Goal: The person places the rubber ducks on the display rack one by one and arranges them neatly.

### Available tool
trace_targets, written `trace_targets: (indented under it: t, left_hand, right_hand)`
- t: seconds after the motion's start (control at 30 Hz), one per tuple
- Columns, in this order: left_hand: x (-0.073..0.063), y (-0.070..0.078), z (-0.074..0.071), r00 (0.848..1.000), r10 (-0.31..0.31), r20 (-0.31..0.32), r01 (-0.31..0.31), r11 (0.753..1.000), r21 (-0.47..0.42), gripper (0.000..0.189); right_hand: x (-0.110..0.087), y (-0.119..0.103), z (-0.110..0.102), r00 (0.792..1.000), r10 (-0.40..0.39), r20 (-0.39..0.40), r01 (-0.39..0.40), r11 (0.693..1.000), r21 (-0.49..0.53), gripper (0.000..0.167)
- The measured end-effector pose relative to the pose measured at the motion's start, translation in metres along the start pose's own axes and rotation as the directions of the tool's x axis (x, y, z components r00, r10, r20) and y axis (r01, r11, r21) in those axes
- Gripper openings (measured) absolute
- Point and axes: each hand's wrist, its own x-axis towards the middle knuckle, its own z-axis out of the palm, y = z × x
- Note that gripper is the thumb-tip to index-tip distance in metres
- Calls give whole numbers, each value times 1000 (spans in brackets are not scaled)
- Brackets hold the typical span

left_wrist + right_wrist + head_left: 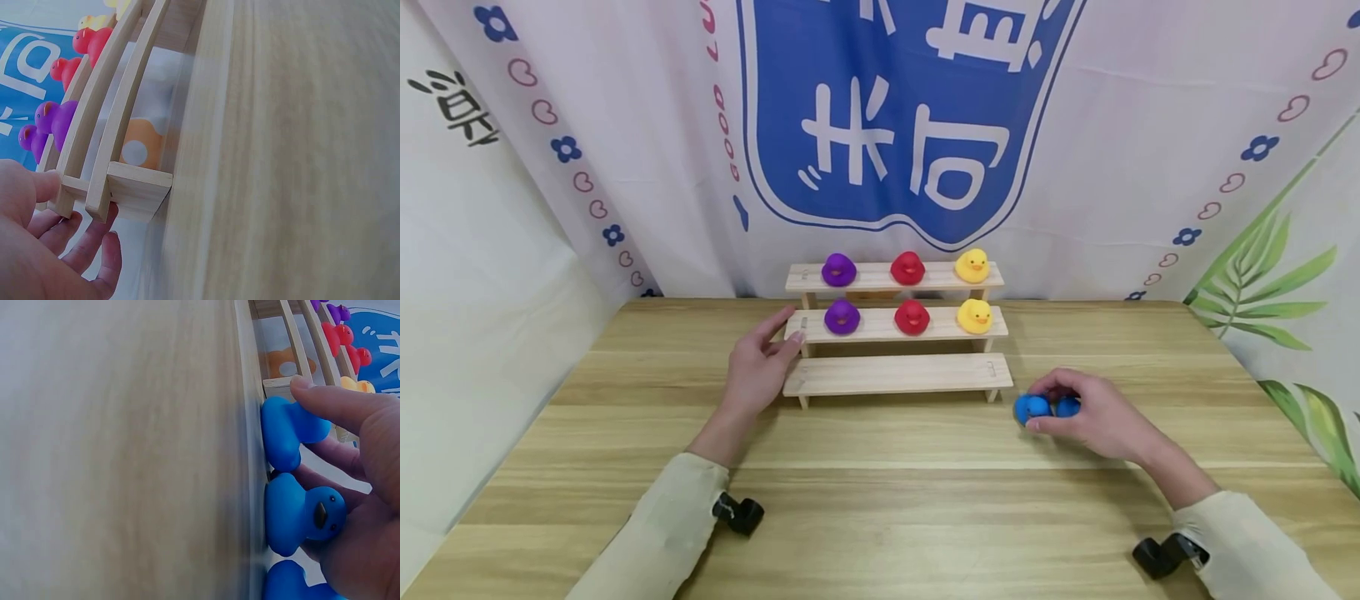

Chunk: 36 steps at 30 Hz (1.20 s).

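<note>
Presently, with twelve o'clock pointing away from us and the dial centred on the wooden rack [898,375], our left hand [758,371] sits at nine o'clock, its thumb on the end of the middle board and its fingers curled about the edge, gripping the rack. Out at four o'clock, our right hand [1093,417] is low over the counter [880,517], thumb and fingers partly closed around the first blue duck [1028,409], which is near the rack's lower corner. A second blue duck [1066,407] lies beneath our palm, and the right wrist view shows us a third blue duck [284,581] in the same row, closest to the wrist. Each of the upper two boards carries a purple duck [842,317] towards nine o'clock, a red duck [912,317] midway and a yellow duck [975,317] towards three. At twelve o'clock hangs a white curtain [1120,167].
</note>
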Motion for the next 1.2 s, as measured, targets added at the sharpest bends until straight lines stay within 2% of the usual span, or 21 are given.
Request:
trace_targets:
  t: [0.3, 0.53, 0.8, 1.03, 1.2]
  left_hand:
    - [1, 0, 1, 1000, 8, -6, -8, 1000, -5, 55]
    - [1, 0, 1, 1000, 15, -7, -15, 1000, 7, 55]
    - [2, 0, 2, 1000, 12, -7, -12, 1000, 2, 55]
    - [1, -1, 2, 1000, 15, -11, -15, 1000, 0, 55]
    - [1, -1, 1, 1000, 17, -12, -17, 1000, 9, 55]
  right_hand:
    - [0, -3, -3, 1000, -20, -14, 20, 999, -31, 36]
    - [2, -6, -5, 999, -6, -39, 7, 1000, 29, 35]
    - [2, -13, -7, 994, -3, -111, 10, 998, 60, 37]
    - [6, -17, -4, 985, -38, -169, 53, 995, 86, 37]
    - [9, -24, 0, 979, -90, -183, 109, 989, 100, 35]
